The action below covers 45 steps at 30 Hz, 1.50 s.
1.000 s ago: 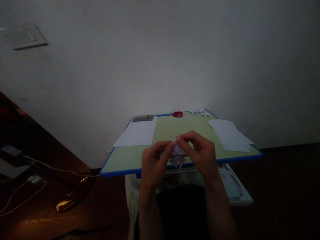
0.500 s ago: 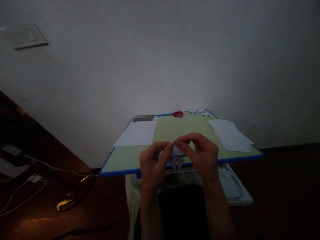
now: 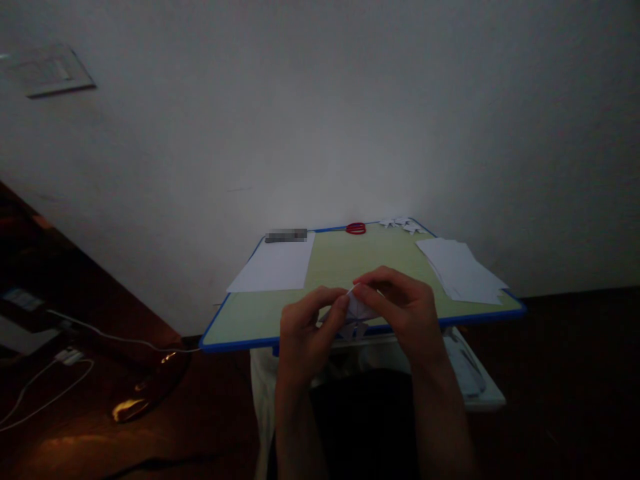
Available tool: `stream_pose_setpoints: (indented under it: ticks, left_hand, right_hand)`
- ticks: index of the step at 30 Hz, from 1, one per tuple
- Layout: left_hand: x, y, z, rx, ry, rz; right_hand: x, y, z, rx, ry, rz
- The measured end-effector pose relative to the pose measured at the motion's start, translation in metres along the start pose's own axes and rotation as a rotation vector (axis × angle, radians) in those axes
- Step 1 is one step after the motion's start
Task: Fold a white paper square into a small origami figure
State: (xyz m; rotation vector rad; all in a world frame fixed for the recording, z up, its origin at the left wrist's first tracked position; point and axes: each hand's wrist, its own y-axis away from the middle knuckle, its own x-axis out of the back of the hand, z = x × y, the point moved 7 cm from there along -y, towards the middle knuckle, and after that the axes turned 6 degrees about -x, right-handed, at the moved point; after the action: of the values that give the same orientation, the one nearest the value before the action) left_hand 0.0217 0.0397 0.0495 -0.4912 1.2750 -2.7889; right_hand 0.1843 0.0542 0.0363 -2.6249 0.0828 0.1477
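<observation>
Between my two hands is a small folded white paper (image 3: pixel 358 309), with creases and pointed flaps hanging at its lower side. My left hand (image 3: pixel 311 327) pinches its upper left part between thumb and fingers. On the other side, my right hand (image 3: pixel 403 308) grips the top right part with thumb and forefinger. Both hands are above the near edge of the light green table (image 3: pixel 345 263). Fingers cover much of the paper's sides.
A white sheet (image 3: pixel 275 263) lies at the table's left, with a dark, blurred-out item (image 3: pixel 286 235) at its top. Red-handled scissors (image 3: pixel 356 229) and several folded paper pieces (image 3: pixel 401 224) lie along the back. Stacked paper (image 3: pixel 461 270) is at right. A white drawer (image 3: pixel 475 380) juts out below.
The folded paper has tipped and its top has come down slightly. My fingertips have shifted a little lower and slightly apart along its top edge.
</observation>
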Motion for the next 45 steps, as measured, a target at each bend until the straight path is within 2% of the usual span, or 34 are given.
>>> stream_pose_setpoints:
  ticks: [6,17,28,39,45]
  left_hand:
    - [-0.005,0.001,-0.003,0.015,0.016,-0.039]
    - [-0.005,0.002,-0.007,0.070,0.078,-0.033]
    - [-0.016,0.003,-0.015,0.162,0.234,-0.034]
    - [-0.019,0.003,-0.024,0.193,0.278,0.003]
    - [-0.018,0.003,-0.027,0.175,0.241,0.077]
  right_hand:
    - [0.001,0.000,0.001,-0.011,-0.025,0.021]
    - [-0.002,-0.002,0.003,-0.054,-0.060,-0.009]
    - [0.000,-0.001,0.003,-0.048,-0.029,0.015]
    - [0.000,-0.005,0.006,-0.040,-0.019,0.052]
    - [-0.002,-0.005,0.006,-0.017,-0.014,0.049]
